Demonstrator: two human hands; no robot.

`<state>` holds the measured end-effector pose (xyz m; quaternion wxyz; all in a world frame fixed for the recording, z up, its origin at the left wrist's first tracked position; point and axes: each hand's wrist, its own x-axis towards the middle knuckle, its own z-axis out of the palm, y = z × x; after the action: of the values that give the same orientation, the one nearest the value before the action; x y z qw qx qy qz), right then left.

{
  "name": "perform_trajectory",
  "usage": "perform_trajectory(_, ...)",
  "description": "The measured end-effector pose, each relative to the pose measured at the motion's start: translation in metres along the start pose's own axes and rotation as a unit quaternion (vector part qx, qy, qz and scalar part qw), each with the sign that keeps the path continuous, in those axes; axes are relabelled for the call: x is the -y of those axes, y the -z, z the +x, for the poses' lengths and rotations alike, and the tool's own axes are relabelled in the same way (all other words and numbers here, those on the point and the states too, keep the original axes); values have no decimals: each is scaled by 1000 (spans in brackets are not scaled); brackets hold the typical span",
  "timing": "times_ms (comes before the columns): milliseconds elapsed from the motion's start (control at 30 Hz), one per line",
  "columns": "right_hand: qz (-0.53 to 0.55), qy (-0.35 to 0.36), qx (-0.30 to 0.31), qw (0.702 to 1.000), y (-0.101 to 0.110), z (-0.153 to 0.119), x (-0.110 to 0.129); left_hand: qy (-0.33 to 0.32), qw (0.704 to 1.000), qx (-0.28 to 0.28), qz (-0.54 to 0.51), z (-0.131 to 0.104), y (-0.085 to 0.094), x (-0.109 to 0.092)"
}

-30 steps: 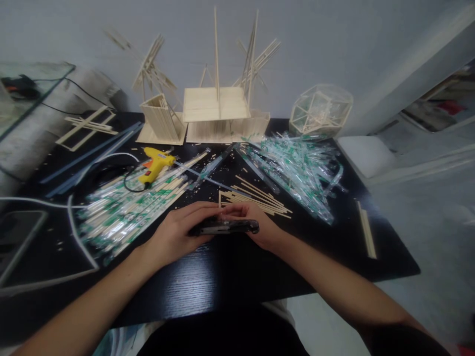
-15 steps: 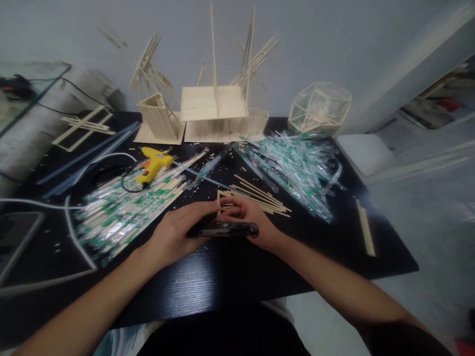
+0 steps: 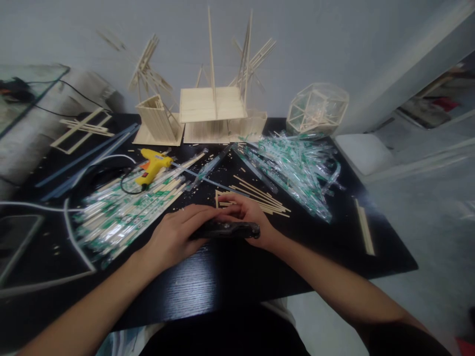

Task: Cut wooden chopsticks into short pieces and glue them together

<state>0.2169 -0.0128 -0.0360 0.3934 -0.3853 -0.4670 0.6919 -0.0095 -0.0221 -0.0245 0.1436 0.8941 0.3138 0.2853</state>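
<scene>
My left hand (image 3: pixel 178 228) is closed around a long dark tool (image 3: pixel 230 230) with a rounded, hook-like end. Its exact kind is unclear in the dim light. Opposite it, my right hand (image 3: pixel 254 217) has its fingers curled, the tips meeting those of my left hand. A short thin wooden stick (image 3: pixel 217 199) stands up at the right fingertips, its lower part hidden behind my fingers. Just beyond the hands, several loose thin wooden sticks (image 3: pixel 261 197) fan out on the black table (image 3: pixel 237 282).
A yellow glue gun (image 3: pixel 151 165) lies on plastic-wrapped stick bundles (image 3: pixel 126 212) at left. Crumpled clear and green wrappers (image 3: pixel 297 168) lie at right, near a few sticks (image 3: pixel 364 227). Stick-built models (image 3: pixel 213 104) and a many-sided frame (image 3: pixel 318 109) stand along the wall.
My fingers have drawn closer together, covering the lower part of the upright stick. The dark tool has turned slightly in my left hand. Everything else lies as before.
</scene>
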Motion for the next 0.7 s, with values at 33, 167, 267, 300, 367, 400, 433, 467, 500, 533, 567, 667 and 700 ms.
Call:
perform_trajectory(33, -1, 3, -4, 1000, 0, 0, 0, -4, 1000, 0, -4, 0, 1, 0)
perform_trajectory(167, -31, 38, -46, 998, 0, 0, -2, 63, 997, -41, 4, 0, 9, -3)
perform_trajectory(267, -75, 94, -80, 990, 1, 0, -3, 160, 983, -71, 52, 2, 14, 1)
perform_trajectory(300, -100, 113, -89, 985, 2, -1, -3, 191, 976, -69, 79, 3, 15, 3)
perform_trajectory(367, -166, 154, -115, 967, 4, -2, -1, 242, 958, -53, 144, 6, 18, 8)
perform_trajectory(400, -204, 176, -127, 955, 5, -3, 0, 260, 948, -37, 178, 7, 20, 10)
perform_trajectory(433, -239, 198, -137, 941, 6, -3, 1, 273, 939, -17, 210, 9, 21, 11)
perform_trajectory(467, -270, 221, -144, 926, 7, -4, 3, 283, 929, 5, 237, 10, 22, 12)
perform_trajectory(500, -297, 243, -147, 912, 8, -4, 4, 289, 921, 27, 258, 11, 23, 12)
perform_trajectory(533, -321, 262, -145, 898, 9, -4, 5, 291, 916, 46, 273, 12, 23, 11)
perform_trajectory(567, -342, 277, -142, 886, 9, -5, 5, 289, 913, 63, 281, 13, 23, 11)
perform_trajectory(667, -390, 296, -126, 863, 9, -5, 5, 274, 916, 89, 281, 14, 20, 7)
perform_trajectory(700, -402, 296, -121, 858, 9, -5, 4, 270, 917, 91, 279, 14, 19, 6)
